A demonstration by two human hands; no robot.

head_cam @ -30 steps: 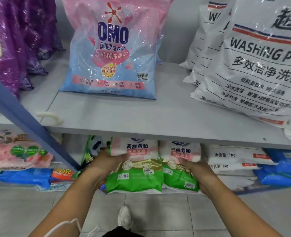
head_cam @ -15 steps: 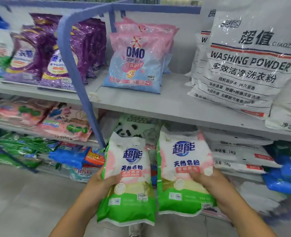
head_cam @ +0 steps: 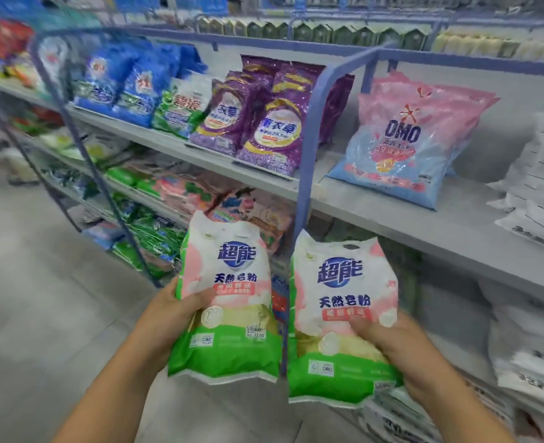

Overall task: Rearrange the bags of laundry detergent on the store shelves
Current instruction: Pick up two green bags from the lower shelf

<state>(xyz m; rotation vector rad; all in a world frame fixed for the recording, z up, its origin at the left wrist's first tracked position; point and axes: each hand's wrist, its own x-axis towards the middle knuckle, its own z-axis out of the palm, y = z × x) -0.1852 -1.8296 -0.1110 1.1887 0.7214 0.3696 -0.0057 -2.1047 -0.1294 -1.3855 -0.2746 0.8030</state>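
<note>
I hold two matching white, pink and green detergent bags upright in front of the shelves. My left hand (head_cam: 168, 318) grips the left bag (head_cam: 229, 302) by its left edge, thumb on the front. My right hand (head_cam: 401, 346) grips the right bag (head_cam: 341, 321) by its right side, fingers across the front. The two bags hang side by side, almost touching, out in the aisle and off any shelf.
A grey shelf (head_cam: 417, 219) carries a pink and blue OMO bag (head_cam: 401, 145), purple bags (head_cam: 264, 123), blue bags (head_cam: 120, 84) and white washing powder sacks (head_cam: 542, 187). Blue uprights (head_cam: 306, 148) divide the bays. Lower shelves hold more bags. Grey tiled floor (head_cam: 40, 298) lies to the left.
Both bags came out from under the shelf and rose in my hands. The view swung left and back, showing more of the aisle and the shelf bays to the left.
</note>
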